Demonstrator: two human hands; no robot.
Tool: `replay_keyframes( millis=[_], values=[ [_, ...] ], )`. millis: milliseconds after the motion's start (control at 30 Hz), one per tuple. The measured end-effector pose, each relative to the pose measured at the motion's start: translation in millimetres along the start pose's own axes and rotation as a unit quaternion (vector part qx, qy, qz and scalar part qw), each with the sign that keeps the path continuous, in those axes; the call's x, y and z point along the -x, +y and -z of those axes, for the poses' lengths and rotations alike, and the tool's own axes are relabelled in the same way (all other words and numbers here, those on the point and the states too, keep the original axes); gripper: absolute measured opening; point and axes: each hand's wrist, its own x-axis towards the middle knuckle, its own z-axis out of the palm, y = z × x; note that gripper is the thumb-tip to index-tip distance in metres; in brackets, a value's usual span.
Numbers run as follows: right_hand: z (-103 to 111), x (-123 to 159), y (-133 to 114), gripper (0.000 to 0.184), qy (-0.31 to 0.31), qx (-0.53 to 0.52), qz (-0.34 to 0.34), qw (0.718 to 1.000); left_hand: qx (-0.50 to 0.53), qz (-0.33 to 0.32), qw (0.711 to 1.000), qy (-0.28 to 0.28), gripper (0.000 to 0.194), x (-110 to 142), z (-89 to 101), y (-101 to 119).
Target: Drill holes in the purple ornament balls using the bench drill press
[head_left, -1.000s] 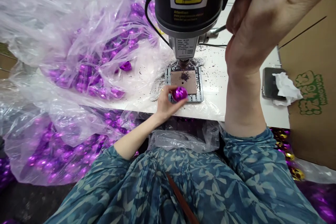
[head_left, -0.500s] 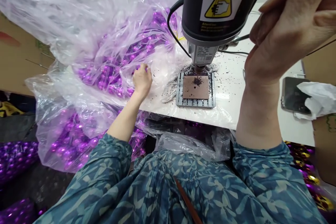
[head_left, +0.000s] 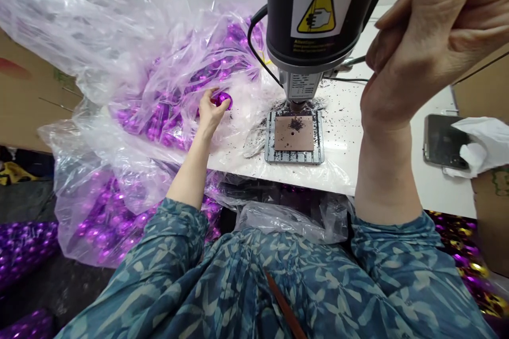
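My left hand (head_left: 210, 112) grips a shiny purple bauble (head_left: 226, 100) between thumb and fingers, beside a clear plastic bag (head_left: 137, 71) full of similar purple baubles. At the upper right, my right hand (head_left: 441, 37) is raised with its fingers curled, close beside the black bench drill press (head_left: 322, 45); whatever it grips is hidden. Under the drill head, a brown square board (head_left: 294, 142) with a small dark hole lies on the slotted metal base (head_left: 269, 143). Dark shavings are scattered over the board and around it.
A phone (head_left: 441, 140) and crumpled white tissue (head_left: 489, 140) lie on the white table (head_left: 345, 159) at right. Cardboard boxes (head_left: 27, 95) stand to the sides. A black cable (head_left: 254, 45) loops left of the drill. More bagged purple baubles (head_left: 107, 217) hang below the table edge.
My left hand has turned and lifted slightly, and the purple bauble now shows in its fingers. My right hand remains raised beside the drill. The view has shifted slightly.
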Motion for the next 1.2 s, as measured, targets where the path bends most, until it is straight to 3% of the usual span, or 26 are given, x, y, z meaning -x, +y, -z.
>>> replay_keyframes(
  millis=[100,233,400,533,733,867,1000,1200],
  values=[
    [-0.3,2.4,-8.6,0.06,-0.018,0.005,-0.004,1.0,0.122,0.043,0.991,-0.037,0.048,30.4,-15.6,23.2],
    [-1.9,3.4,-12.7,0.063,-0.014,0.016,-0.025,0.999,0.204,0.044,0.972,-0.107,0.052,67.1,-53.0,38.6],
    [-2.5,5.7,-11.6,0.066,-0.008,0.013,0.0,1.0,0.197,0.003,0.966,-0.17,0.061,89.1,-104.7,28.0],
    [0.9,9.0,-11.4,0.064,-0.014,0.017,0.021,1.0,0.19,-0.036,0.964,-0.18,0.077,96.5,-130.1,18.0],
    [1.6,11.0,-4.0,0.061,-0.012,0.002,0.052,0.999,0.177,-0.095,0.96,-0.197,0.083,98.7,-139.4,12.2],
    [0.8,12.2,-6.0,0.063,-0.013,0.007,0.046,0.999,0.188,-0.096,0.958,-0.193,0.083,99.7,-145.3,11.0],
    [0.5,13.3,-11.4,0.065,-0.014,0.02,0.034,0.999,0.185,-0.1,0.961,-0.179,0.08,105.3,-150.2,15.0],
    [1.1,12.7,-13.1,0.066,-0.016,0.047,0.026,0.998,0.122,-0.156,0.961,-0.193,0.075,116.1,-149.7,25.1]
  ],
)
